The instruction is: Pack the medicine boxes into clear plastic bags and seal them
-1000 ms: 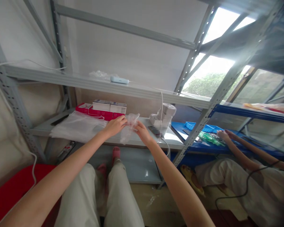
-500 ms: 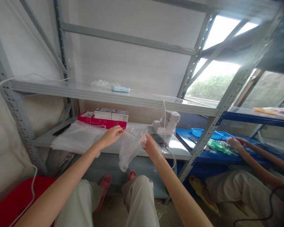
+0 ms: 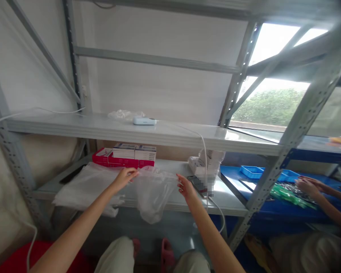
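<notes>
A clear plastic bag (image 3: 153, 197) hangs stretched between my two hands, over the front edge of the lower shelf. My left hand (image 3: 127, 177) pinches its upper left corner. The opposite upper corner is pinched by my right hand (image 3: 186, 187), between thumb and forefinger. Nothing shows inside the bag. Left of it lies a stack of flat clear plastic bags (image 3: 85, 189). Behind my left hand are red boxes (image 3: 123, 162) with white boxes (image 3: 135, 152) on top. A phone (image 3: 199, 185) lies just right of my right hand.
White wrapped boxes (image 3: 208, 163) stand at the shelf's right side. A white cable (image 3: 206, 159) hangs down in front of them. The upper shelf (image 3: 102, 131) holds a pale blue device (image 3: 144, 121). To the right, another person's hands (image 3: 309, 184) work near blue trays (image 3: 251, 171).
My hands have moved apart and the bag's top edge is now spread wide between them. The view has shifted, so the shelves appear lower.
</notes>
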### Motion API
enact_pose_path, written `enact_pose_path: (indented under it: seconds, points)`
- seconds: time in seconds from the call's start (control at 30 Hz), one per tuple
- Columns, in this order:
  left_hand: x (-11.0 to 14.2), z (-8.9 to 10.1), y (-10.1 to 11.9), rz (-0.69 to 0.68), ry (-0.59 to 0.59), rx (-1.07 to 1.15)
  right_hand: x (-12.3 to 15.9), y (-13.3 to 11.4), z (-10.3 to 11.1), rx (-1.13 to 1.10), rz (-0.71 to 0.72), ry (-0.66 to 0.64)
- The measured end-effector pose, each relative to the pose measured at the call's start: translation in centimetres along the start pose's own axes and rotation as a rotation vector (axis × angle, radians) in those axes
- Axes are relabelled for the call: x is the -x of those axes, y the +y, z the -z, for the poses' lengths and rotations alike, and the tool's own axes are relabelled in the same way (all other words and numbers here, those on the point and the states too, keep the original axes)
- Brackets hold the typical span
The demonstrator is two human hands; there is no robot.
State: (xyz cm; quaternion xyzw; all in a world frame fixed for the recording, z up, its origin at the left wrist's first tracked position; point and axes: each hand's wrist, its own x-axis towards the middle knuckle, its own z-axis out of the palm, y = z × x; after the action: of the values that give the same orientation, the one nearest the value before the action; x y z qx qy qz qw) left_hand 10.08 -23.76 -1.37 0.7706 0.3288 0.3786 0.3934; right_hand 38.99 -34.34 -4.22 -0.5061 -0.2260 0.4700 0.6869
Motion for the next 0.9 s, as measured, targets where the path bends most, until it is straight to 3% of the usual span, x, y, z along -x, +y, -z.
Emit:
enact_pose_path:
  seconds: [0.23, 0.43, 0.5, 0.63, 0.7, 0.77, 0.9]
  points:
    - [-1.3, -1.3, -2.3, -0.002, 0.117, -0.044, -2.3, 3.1, -0.8, 0.114, 0.086, -0.065]
    - [-2.2, 0.6, -5.3, 0.1, 0.227, 0.114, -5.4, 3.2, 1.7, 0.247, 0.048, 0.107]
    - [-2.2, 0.8, -5.7, 0.12, 0.166, 0.138, -5.6, 3.3, 2.2, 0.299, 0.091, -0.006]
    - [-1.8, 0.2, -5.4, 0.141, -0.027, 0.178, -5.1, 4.8, 1.8, 0.508, 0.2, -0.541]
    - [-1.7, -0.3, -5.1, 0.147, -0.032, 0.188, -5.0, 6.2, 1.2, 0.61, 0.244, -0.676]
    - [-1.6, -0.4, -4.8, 0.16, -0.03, 0.194, -5.4, 7.5, 0.7, 0.738, 0.309, -0.626]
    - [-1.4, 0.2, -4.8, 0.186, -0.058, 0.19, -6.1, 8.4, 0.4, 1.166, 0.495, -0.399]
